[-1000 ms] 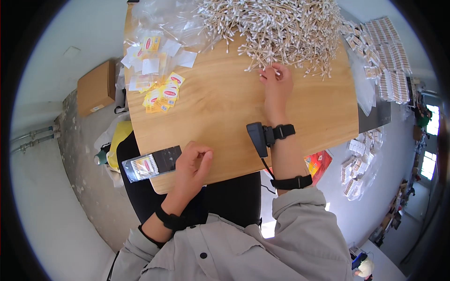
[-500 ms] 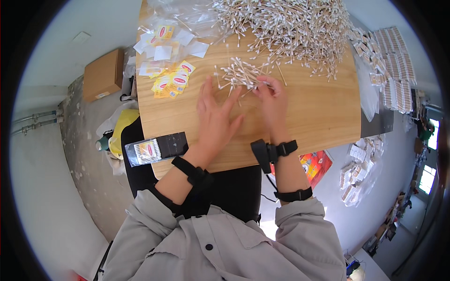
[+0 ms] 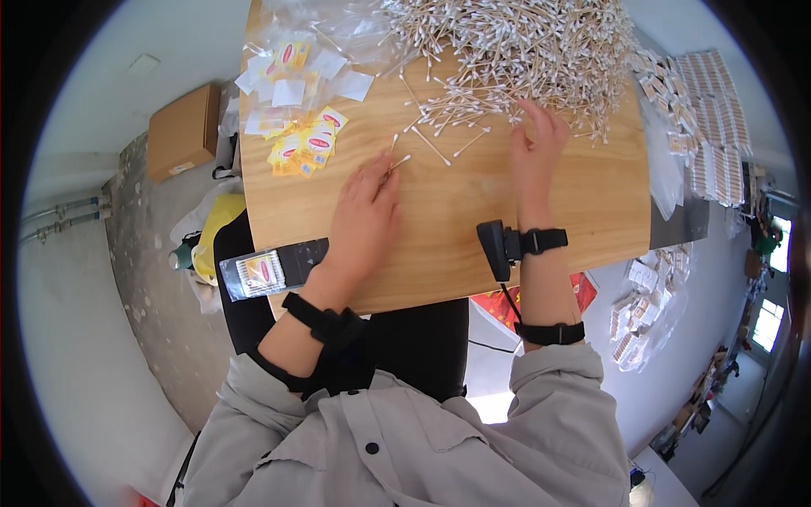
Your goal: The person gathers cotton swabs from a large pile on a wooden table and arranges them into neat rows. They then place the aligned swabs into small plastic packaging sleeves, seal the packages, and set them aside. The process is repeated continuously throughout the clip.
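Above the wooden table, my left hand (image 3: 361, 215) is closed, with a couple of cotton swabs (image 3: 401, 160) poking out past its fingertips. My right hand (image 3: 539, 156) reaches to the near edge of a big heap of cotton swabs (image 3: 524, 51). Its thumb and forefinger are apart, and nothing shows between them. A looser scatter of swabs (image 3: 460, 106) lies between the two hands, just beyond them. Yellow printed cards (image 3: 308, 148) lie fanned out to the left of my left hand.
Clear plastic bags (image 3: 338, 29) and white slips lie at the far left. A filled swab pack (image 3: 262, 272) rests on a black strip at the near left edge. Stacked swab packs (image 3: 714, 110) stand beyond the right edge. A cardboard box (image 3: 184, 133) sits off to the left.
My hands have moved apart, the left one leftward and closing on swabs, the right one rightward and farther out. The loose swabs have shifted away toward the big heap and spread out.
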`<state>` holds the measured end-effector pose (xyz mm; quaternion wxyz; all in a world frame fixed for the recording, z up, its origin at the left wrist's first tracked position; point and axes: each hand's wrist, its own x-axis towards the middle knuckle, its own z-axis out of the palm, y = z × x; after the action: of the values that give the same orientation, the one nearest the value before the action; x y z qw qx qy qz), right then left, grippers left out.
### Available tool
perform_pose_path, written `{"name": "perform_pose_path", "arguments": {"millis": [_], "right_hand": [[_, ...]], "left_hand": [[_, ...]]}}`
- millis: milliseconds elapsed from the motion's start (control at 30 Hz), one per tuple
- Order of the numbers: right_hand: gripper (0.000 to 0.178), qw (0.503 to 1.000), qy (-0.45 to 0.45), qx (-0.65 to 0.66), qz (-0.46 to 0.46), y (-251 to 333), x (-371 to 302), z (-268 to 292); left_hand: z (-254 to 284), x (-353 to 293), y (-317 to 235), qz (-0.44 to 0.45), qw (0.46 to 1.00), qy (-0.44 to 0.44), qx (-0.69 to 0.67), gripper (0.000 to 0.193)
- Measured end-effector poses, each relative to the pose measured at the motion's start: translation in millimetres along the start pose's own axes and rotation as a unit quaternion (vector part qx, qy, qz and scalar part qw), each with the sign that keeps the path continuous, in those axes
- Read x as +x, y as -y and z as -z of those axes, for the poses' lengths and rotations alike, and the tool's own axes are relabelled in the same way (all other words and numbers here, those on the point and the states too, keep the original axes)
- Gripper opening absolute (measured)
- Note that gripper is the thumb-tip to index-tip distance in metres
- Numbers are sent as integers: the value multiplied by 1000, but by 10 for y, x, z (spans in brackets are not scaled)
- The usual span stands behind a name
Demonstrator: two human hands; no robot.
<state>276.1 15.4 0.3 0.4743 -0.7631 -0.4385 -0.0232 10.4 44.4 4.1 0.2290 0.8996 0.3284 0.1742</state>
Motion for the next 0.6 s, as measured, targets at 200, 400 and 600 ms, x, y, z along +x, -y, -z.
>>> {"name": "perform_pose_path", "arguments": {"millis": [200,400,600], "right_hand": [[33,991,123,7,-56,398,-492,-71],[20,988,142,-40,49,506,-699,-212],[12,984,163,56,-42,482,-766,-121]], "left_hand": [[91,-190,34,21,997,-64,-36,44],[-51,-123,-133,51,989,-134,33,33],[-62,-222,-97,-18,995,-72,-59,28]]}}
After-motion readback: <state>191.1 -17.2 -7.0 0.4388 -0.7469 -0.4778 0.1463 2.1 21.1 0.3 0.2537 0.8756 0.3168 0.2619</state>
